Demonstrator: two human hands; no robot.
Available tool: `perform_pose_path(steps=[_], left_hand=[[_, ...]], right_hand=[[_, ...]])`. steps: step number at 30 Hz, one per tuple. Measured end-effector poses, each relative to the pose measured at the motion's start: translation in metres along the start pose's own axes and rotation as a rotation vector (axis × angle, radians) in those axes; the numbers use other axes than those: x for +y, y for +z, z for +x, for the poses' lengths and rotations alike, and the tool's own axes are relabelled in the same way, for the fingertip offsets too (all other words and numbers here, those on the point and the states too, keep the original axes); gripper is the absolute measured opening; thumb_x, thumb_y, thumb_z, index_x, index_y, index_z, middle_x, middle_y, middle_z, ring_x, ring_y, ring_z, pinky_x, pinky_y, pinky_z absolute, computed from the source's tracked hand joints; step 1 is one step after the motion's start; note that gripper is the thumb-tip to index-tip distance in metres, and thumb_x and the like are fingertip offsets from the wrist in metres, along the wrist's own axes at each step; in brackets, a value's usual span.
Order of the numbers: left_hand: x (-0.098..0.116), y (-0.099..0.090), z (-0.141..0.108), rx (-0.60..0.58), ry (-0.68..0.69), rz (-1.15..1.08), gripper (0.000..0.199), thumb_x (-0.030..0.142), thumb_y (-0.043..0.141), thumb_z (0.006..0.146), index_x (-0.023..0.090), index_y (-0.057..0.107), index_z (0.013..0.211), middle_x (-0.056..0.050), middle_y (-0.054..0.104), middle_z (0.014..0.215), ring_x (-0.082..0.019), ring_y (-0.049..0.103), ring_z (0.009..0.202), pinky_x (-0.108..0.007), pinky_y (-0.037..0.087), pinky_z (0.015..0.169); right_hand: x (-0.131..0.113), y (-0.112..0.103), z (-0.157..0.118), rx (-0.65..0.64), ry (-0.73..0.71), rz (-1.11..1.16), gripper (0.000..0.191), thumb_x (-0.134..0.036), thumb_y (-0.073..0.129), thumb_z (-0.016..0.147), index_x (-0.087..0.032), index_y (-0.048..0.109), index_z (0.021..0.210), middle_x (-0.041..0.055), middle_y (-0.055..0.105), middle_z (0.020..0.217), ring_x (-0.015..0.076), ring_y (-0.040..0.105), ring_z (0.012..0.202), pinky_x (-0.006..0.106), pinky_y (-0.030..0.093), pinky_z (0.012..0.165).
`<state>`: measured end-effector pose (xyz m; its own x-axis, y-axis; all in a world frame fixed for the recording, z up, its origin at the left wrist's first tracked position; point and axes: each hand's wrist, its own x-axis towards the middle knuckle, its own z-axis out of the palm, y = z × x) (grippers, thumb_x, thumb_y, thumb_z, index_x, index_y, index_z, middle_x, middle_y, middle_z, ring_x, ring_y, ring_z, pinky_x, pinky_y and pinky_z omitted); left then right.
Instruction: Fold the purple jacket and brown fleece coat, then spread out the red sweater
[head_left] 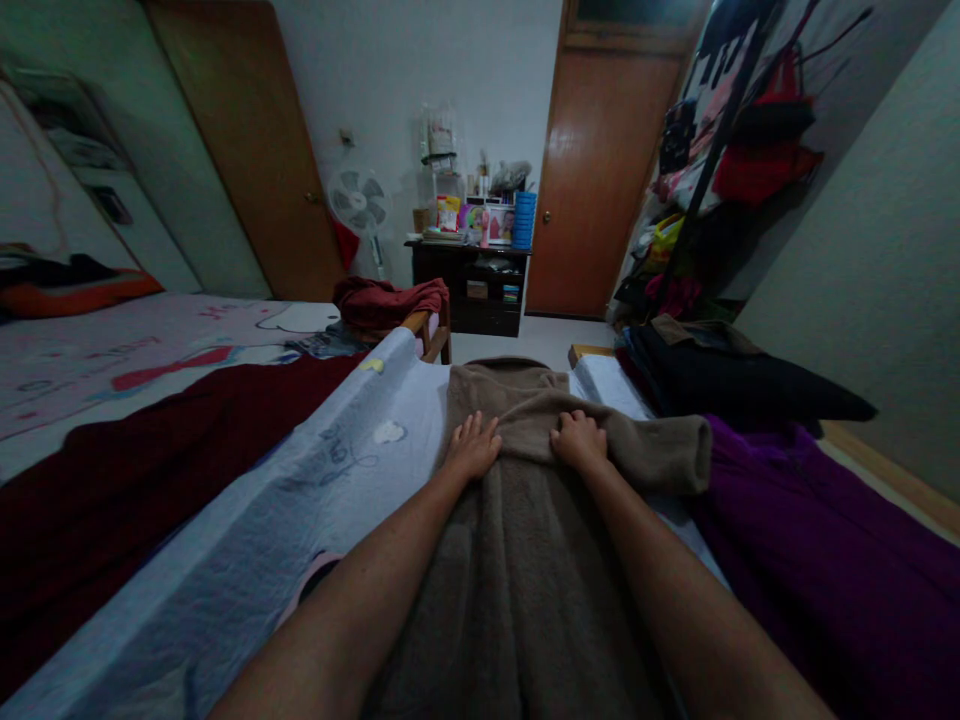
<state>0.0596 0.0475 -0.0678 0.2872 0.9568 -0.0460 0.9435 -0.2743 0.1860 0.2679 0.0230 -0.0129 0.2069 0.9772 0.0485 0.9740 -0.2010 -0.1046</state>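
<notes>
A brown fleece coat (536, 540) lies lengthwise on the light blue bedding, its collar end at the far side. One sleeve is folded across the upper part, and its cuff sticks out to the right. On the left of the coat's upper part, my left hand (474, 447) rests flat with fingers spread. My right hand (580, 440) is on the folded sleeve, its fingers curled into the fabric; the fingertips are partly hidden.
Beside the coat on the right lie a purple garment (817, 520) and a stack of dark folded clothes (720, 370). A dark red cloth (187, 450) is spread on the left. Farther off are a reddish garment (390, 300) on the bed's wooden end, a fan (360, 203) and a black cabinet (469, 315).
</notes>
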Motion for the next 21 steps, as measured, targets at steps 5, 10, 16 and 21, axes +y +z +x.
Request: perform_pose_path(steps=[5,10,16,21], left_hand=[[-0.002,-0.006,0.006,-0.035,-0.014,-0.042,0.056,0.041,0.024,0.098,0.023,0.028,0.151,-0.014,0.018,0.161,-0.031,0.018,0.147,-0.053,0.023,0.113],[0.010,-0.022,0.021,-0.043,0.085,-0.084,0.054,0.033,0.033,0.094,0.027,0.035,0.147,-0.006,0.026,0.159,-0.028,0.021,0.147,-0.053,0.023,0.114],[0.039,-0.019,0.021,-0.048,0.183,-0.099,0.055,0.040,0.026,0.098,0.019,0.032,0.148,-0.008,0.034,0.156,-0.025,0.027,0.145,-0.048,0.022,0.116],[0.041,-0.017,0.019,-0.067,0.185,-0.102,0.056,0.041,0.027,0.097,0.018,0.032,0.148,-0.009,0.032,0.157,-0.027,0.025,0.145,-0.049,0.020,0.117]], right_hand=[[0.037,-0.030,0.016,-0.041,0.009,-0.048,0.032,-0.026,0.046,0.090,-0.017,0.068,0.112,0.0156,0.064,0.119,0.0276,0.059,0.109,0.036,0.043,0.088],[0.059,-0.054,0.036,-0.011,0.084,-0.149,0.038,-0.035,0.051,0.092,-0.017,0.062,0.123,0.0186,0.059,0.128,0.0319,0.051,0.121,0.043,0.039,0.095],[0.086,-0.063,0.052,-0.234,0.194,-0.168,0.049,-0.043,0.062,0.087,-0.013,0.062,0.124,0.0230,0.060,0.126,0.0329,0.054,0.122,0.047,0.036,0.095],[0.101,-0.068,0.054,-0.045,0.227,-0.101,0.037,-0.039,0.082,0.068,-0.011,0.075,0.091,0.0183,0.069,0.105,0.0251,0.066,0.099,0.035,0.044,0.084]])
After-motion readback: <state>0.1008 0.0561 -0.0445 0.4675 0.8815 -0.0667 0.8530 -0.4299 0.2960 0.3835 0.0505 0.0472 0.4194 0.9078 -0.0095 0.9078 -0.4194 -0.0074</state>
